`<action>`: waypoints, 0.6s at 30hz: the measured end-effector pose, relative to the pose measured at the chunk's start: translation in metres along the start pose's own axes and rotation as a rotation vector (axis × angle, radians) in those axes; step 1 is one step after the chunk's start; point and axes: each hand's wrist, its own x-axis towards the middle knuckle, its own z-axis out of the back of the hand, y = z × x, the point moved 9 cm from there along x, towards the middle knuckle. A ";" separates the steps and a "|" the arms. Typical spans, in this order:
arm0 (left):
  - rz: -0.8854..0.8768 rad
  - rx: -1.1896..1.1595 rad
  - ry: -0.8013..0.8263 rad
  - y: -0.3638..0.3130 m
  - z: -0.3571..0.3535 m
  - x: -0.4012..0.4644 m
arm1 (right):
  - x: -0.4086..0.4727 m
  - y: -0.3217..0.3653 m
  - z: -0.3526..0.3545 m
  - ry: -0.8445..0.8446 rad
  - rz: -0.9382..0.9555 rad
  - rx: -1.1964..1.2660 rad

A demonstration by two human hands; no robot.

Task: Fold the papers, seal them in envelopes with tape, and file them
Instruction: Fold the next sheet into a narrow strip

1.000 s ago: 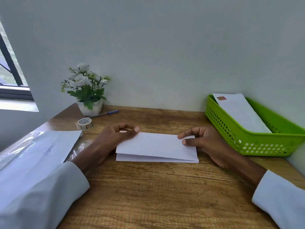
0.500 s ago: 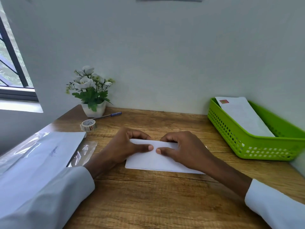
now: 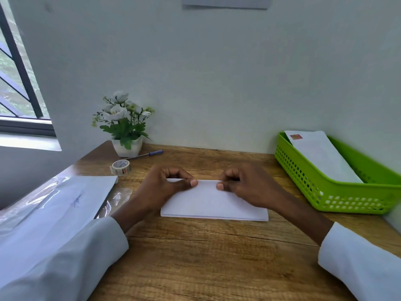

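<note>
A folded white paper (image 3: 211, 203) lies flat on the wooden desk (image 3: 206, 257) in front of me. My left hand (image 3: 165, 185) and my right hand (image 3: 249, 185) both rest on its far edge, fingers curled and thumbs pressing down on the fold, thumb tips a short way apart. A roll of clear tape (image 3: 120, 167) sits on the desk to the left. A green plastic basket (image 3: 338, 192) at the right holds a white envelope (image 3: 321, 155) with a red stamp. White envelopes in a clear sleeve (image 3: 50, 205) lie at the left.
A small white pot of artificial flowers (image 3: 125, 124) stands at the back left by the wall, with a blue pen (image 3: 147, 154) lying beside it. The wall runs along the desk's far edge. A window is at the far left.
Both hands moved from the outer ends of the folded paper inward to its middle, and now press the far edge with the thumbs. The camera has tilted up slightly.
</note>
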 end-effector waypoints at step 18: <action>-0.118 0.734 0.198 0.001 -0.060 -0.017 | -0.028 0.014 -0.038 -0.075 0.059 -0.134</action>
